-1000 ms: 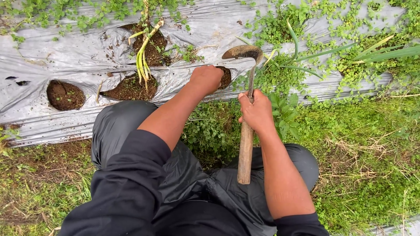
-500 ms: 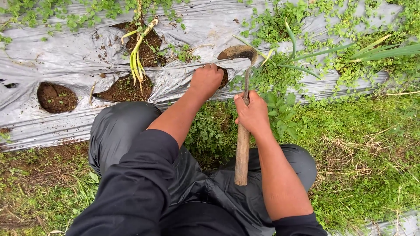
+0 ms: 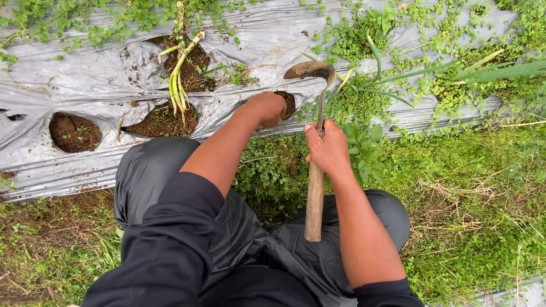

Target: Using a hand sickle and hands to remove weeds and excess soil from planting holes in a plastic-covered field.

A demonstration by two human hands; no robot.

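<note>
My right hand grips the wooden-handled hoe with a curved rusty blade, blade resting on the grey plastic mulch sheet. My left hand is fisted at a soil-filled planting hole; contents indeterminate. Uprooted yellow-green seedlings lie left; green weeds crowd the blade.
</note>
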